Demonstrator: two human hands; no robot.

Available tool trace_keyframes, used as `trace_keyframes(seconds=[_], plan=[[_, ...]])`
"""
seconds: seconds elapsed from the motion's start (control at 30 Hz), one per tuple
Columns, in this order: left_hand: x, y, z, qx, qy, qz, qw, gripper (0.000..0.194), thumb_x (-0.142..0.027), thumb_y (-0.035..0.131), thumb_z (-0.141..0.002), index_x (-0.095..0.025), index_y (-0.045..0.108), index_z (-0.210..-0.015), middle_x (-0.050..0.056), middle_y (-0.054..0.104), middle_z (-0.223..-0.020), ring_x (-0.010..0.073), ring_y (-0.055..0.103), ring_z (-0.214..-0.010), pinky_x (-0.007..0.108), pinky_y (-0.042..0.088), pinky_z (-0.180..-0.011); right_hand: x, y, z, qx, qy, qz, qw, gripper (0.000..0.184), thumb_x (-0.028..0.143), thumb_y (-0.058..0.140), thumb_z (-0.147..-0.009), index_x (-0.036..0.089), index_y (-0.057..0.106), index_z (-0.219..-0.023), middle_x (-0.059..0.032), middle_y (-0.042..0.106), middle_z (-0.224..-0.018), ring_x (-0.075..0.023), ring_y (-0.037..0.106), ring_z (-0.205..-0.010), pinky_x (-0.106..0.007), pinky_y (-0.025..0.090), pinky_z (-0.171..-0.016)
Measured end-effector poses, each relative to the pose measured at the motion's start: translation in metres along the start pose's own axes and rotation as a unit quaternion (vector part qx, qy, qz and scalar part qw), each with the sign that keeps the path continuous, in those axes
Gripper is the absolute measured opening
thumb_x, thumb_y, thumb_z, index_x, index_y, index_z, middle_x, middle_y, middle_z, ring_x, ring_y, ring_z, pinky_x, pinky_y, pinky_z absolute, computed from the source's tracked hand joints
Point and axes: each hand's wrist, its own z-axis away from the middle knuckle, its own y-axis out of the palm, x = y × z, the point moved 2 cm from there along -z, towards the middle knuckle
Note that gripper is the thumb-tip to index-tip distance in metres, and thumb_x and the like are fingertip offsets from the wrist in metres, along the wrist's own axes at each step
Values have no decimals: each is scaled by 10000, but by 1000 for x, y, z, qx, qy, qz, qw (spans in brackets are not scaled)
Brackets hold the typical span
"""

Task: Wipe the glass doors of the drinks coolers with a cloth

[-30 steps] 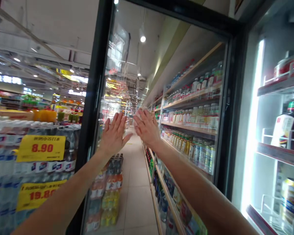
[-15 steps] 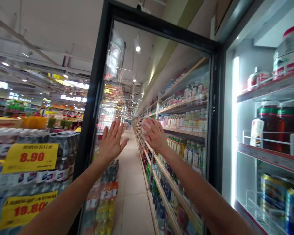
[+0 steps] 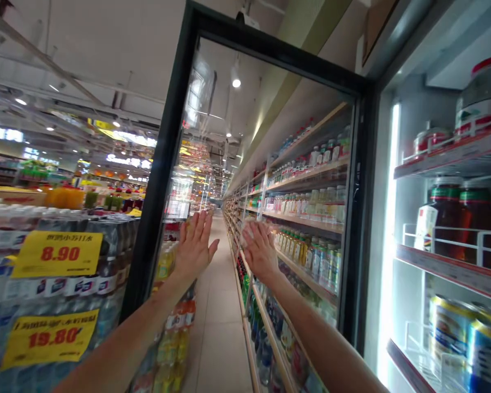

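Note:
A glass door in a black frame stands open in front of me. My left hand lies flat against its pane, fingers stretched and thumb out, holding nothing. To the right of it, my right hand presses a pale, crumpled cloth on the glass under its fingers. Most of the cloth is hidden by the hand, and its exact material is hard to make out. Faint whitish smears show on the upper left of the pane.
On the right is a lit fridge with bottles and cans on wire-fronted shelves. Stacked drink packs with yellow price signs stand close on the left. Through the glass appear an aisle floor and long bottle shelves.
My right hand and the cloth have slid a little down the pane. My left hand stays flat on the glass, slightly lower and further right in view. The view has shifted slightly.

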Motion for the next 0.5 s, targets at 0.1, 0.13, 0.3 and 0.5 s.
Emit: trace_keyframes(seconds=[0.1, 0.13, 0.3, 0.5], plan=[[-1, -2, 11, 19, 5, 4, 1000, 666, -417, 412, -862, -154, 135, -1408, 107, 216, -1455, 249, 138, -1362, 465, 132, -1097, -34, -15, 25, -60, 106, 30, 992, 488, 238, 369, -852, 210, 358, -1340, -87, 358, -1410, -248, 212, -1349, -513, 260, -1054], [-2, -3, 15, 23, 5, 3, 1000, 663, -414, 410, -863, -157, 133, -1408, 102, 217, -1455, 245, 138, -1362, 465, 125, -1099, -57, -24, 31, -107, 183, 46, 976, 487, 241, 348, -857, 180, 357, -1340, -118, 354, -1407, -263, 229, -1341, -539, 259, -1042], [-5, -6, 26, 26, 2, -5, 1000, 642, -390, 385, -874, -159, 112, -1408, 91, 221, -1455, 231, 135, -1363, 461, 102, -1102, -67, -27, 20, -170, 322, 47, 930, 490, 258, 319, -864, 104, 374, -1325, -193, 296, -1420, -307, 210, -1340, -584, 246, -1017], [-3, -9, 25, 31, 9, -1, 999, 643, -401, 392, -870, -161, 134, -1408, 98, 230, -1451, 231, 145, -1362, 454, 117, -1098, 44, 4, 11, 40, -43, -41, 997, 498, 209, 428, -823, 247, 393, -1318, -31, 375, -1408, -215, 156, -1367, -461, 218, -1087]])
